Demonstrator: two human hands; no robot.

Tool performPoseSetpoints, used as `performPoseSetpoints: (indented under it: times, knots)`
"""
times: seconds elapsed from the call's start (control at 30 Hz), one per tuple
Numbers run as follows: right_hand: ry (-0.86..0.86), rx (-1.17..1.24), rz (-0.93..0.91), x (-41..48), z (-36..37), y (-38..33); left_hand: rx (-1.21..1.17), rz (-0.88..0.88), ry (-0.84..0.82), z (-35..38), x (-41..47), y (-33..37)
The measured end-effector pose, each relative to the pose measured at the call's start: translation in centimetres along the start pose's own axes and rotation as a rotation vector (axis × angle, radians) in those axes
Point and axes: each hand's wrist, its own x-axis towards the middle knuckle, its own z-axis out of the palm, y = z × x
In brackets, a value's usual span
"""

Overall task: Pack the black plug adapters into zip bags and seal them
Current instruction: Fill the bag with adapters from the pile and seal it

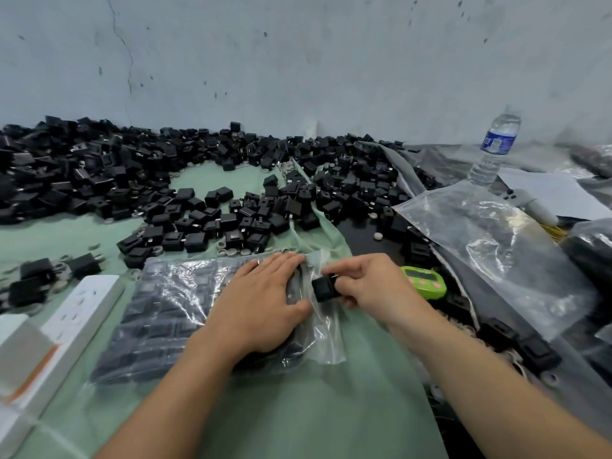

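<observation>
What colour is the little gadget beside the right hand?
The gadget is bright green, with pinkish buttons; the head view shows it, beside the right hand.

Covered by left hand: mouth end of filled zip bag. Half hidden in grip of right hand: black plug adapter. Partly masked behind right hand: green timer, display unreadable. Cut off at left edge: white power strip, adapter pile. Too small to read: water bottle label.
</observation>
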Motion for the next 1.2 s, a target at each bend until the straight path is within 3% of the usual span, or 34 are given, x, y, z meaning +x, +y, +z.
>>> performPoseSetpoints:
  times: [0.13, 0.33, 0.5, 0.67, 0.8, 0.9, 1.0, 1.1, 1.2]
  knots:
    - [0.027, -0.306, -0.052, 0.4, -0.3, -0.4, -0.014, 0.003, 0.02, -0.1, 0.0, -0.1]
    - [0.06, -0.461, -0.019, -0.4, -0.4, -1.6, -0.055, -0.017, 0.034, -0.4, -0.1, 0.5]
    - [0.004, -0.538, -0.11, -1.7, -0.7, -1.6, -0.101, -0.126, 0.411, -2.1, -0.3, 2.5]
    - [-0.016, -0.565, -0.148, -1.7, -0.9, -1.3, 0.142, -0.19, 0.166, -2.2, -0.9, 4.9]
    - [0.003, -0.591, -0.157, -1.4, -0.9, -0.9, -0.062, -0.357, 0.071, -2.7, -0.3, 4.9]
    - [-0.01, -0.602, -0.2, -1.2, -0.9, -0.7, -0.348, -0.449, 0.118, -2.8, -0.5, 4.6]
    - [0.005, -0.545, -0.25, -0.8, -0.6, -0.2, -0.523, -0.427, 0.146, -2.8, -0.8, 4.7]
    - [-0.01, -0.53, -0.288, -0.1, 0.6, 0.3, -0.525, -0.324, 0.14, -3.4, -0.7, 4.1]
    - [0.001, -0.588, -0.331, 0.2, 1.4, 0.7, -0.517, -0.325, 0.245, -4.8, 0.0, 1.9]
